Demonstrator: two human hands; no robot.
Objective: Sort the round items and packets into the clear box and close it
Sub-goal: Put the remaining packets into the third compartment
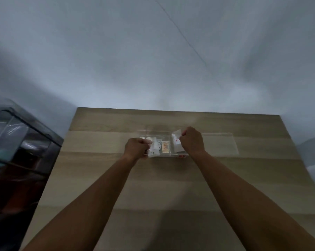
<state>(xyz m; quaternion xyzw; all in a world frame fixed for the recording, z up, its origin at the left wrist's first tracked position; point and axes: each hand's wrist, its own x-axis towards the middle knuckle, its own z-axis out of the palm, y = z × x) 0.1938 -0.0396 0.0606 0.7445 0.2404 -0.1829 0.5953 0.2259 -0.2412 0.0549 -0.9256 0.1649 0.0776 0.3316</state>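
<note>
Head view of a wooden table (171,187) with a clear box (164,142) lying toward its far edge, which serves here as the landmark. The left hand (137,147) is at the box's near-left corner, fingers curled tight on a pale packet (154,151) that overlaps the box's left end. The right hand (192,140) is over the box's right end, fingers pinched on the upper edge of a second white packet (176,142) with small red marks, which hangs upright into that end. Inside the box, an orange-and-white packet (165,146) lies near the middle, and pale round items (146,138) sit at the far-left corner; blur hides their count. A clear flat panel (220,144), seemingly the lid, lies on the table just right of the box. A dark glass-fronted cabinet (17,142) stands well left of the box, beyond the table edge.
</note>
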